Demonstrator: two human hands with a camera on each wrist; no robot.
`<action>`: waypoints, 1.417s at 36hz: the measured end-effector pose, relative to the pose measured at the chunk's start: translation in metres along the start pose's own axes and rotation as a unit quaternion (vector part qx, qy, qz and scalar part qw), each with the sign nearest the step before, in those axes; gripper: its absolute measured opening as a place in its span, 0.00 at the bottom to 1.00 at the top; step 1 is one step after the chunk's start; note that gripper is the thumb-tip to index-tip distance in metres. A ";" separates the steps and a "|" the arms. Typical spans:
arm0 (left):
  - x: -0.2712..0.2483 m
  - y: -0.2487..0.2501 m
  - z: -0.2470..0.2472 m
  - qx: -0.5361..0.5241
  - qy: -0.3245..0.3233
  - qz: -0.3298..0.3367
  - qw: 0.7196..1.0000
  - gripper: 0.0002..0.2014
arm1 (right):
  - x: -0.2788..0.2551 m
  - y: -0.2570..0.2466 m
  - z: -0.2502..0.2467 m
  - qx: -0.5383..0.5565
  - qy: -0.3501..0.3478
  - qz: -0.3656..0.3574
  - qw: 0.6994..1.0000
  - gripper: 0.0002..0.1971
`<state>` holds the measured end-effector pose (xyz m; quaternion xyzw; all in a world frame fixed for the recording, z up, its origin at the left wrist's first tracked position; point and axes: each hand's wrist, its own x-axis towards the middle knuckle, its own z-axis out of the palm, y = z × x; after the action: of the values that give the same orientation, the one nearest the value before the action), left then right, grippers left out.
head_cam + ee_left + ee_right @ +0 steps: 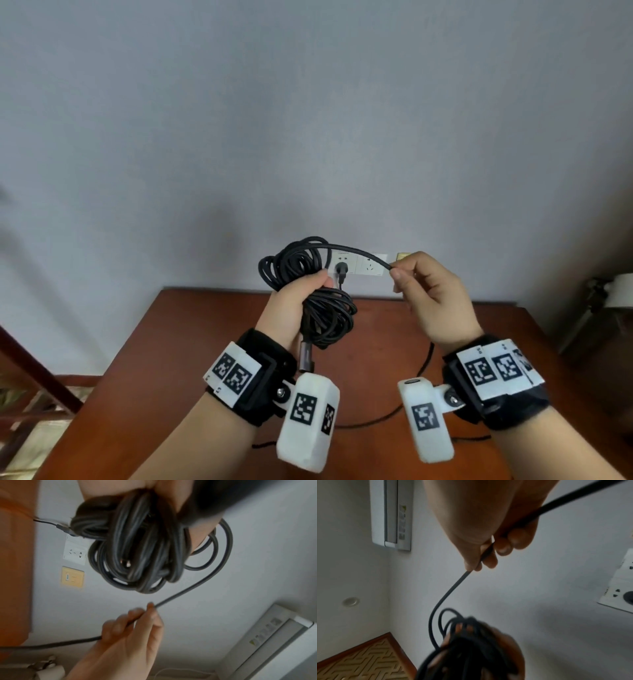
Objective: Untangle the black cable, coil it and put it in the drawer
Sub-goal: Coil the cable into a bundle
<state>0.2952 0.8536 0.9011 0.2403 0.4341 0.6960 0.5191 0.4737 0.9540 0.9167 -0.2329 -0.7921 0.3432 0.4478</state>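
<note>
The black cable [301,260] is wound in a bundle of several loops, held up above the brown table [191,329]. My left hand [294,308] grips the bundle [137,550] round its middle, and a grey plug end [306,356] hangs by my left wrist. A single strand [359,254] arcs right from the coil to my right hand [428,298], which pinches it between thumb and finger and lets it run through the palm [488,553]. The rest of the cable [421,370] trails down onto the table. No drawer is in view.
White wall sockets [368,265] sit just behind the hands, one with a black plug [342,269] in it, and a yellow plate [404,256] beside them. An air conditioner [392,513] hangs high on the wall. A white lamp [620,291] stands at far right.
</note>
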 end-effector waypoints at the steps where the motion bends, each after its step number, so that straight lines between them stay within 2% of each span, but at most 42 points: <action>1: -0.004 -0.001 0.005 0.016 -0.006 0.004 1.000 0.11 | 0.000 -0.001 0.005 -0.007 0.005 -0.009 1.000 0.09; 4: -0.009 -0.006 0.017 0.035 -0.002 0.005 0.999 0.18 | 0.000 -0.009 0.017 -0.026 -0.003 -0.025 0.999 0.10; 8: -0.015 -0.010 0.022 -0.009 -0.036 -0.002 0.999 0.27 | 0.001 -0.013 0.024 0.025 -0.095 0.080 0.992 0.11; 12: -0.017 -0.011 0.022 0.009 -0.056 0.008 0.998 0.27 | 0.003 -0.018 0.023 0.078 -0.127 0.149 0.978 0.08; 15: -0.018 -0.010 0.022 0.006 -0.066 0.005 0.998 0.23 | 0.002 -0.021 0.025 0.127 -0.137 0.179 0.966 0.11; 17: -0.018 -0.010 0.022 -0.003 -0.057 0.007 0.998 0.20 | 0.001 -0.020 0.026 0.126 -0.119 0.177 0.969 0.11; 23: -0.017 -0.010 0.019 -0.005 -0.017 0.022 1.000 0.29 | 0.001 -0.018 0.026 0.089 0.007 0.113 0.990 0.11; 26: -0.018 -0.014 0.022 -0.006 -0.016 0.008 1.000 0.25 | 0.002 -0.015 0.029 0.081 0.007 0.114 0.990 0.15; 29: -0.017 -0.015 0.023 -0.043 -0.026 -0.008 0.999 0.22 | -0.001 -0.007 0.031 0.063 -0.047 0.156 0.985 0.16; 33: -0.016 -0.013 0.020 -0.076 -0.052 -0.010 0.996 0.25 | -0.005 0.002 0.029 0.035 -0.091 0.221 0.970 0.19; 35: -0.018 -0.014 0.020 -0.063 -0.040 -0.013 0.997 0.28 | -0.007 0.004 0.029 0.029 -0.110 0.240 0.964 0.19; 39: -0.019 -0.013 0.020 -0.058 -0.017 -0.001 0.998 0.10 | -0.008 0.001 0.033 0.033 -0.151 0.256 0.954 0.14; 42: -0.016 -0.012 0.020 -0.044 0.013 0.024 0.999 0.08 | -0.009 0.001 0.030 0.065 -0.192 0.265 0.943 0.11; 45: -0.016 -0.006 0.018 -0.022 0.040 0.055 0.997 0.04 | -0.013 0.003 0.028 0.058 -0.245 0.247 0.935 0.16; 47: -0.014 0.000 0.014 0.002 0.055 0.073 0.996 0.07 | -0.014 0.004 0.023 0.024 -0.246 0.239 0.939 0.17; 51: -0.014 0.006 0.001 0.024 0.094 0.080 0.992 0.10 | -0.011 0.014 0.004 -0.046 -0.181 0.237 0.953 0.18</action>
<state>0.2974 0.8405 0.9086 0.2201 0.4769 0.7442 0.4127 0.4762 0.9544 0.8991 -0.3682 -0.7968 0.4392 0.1914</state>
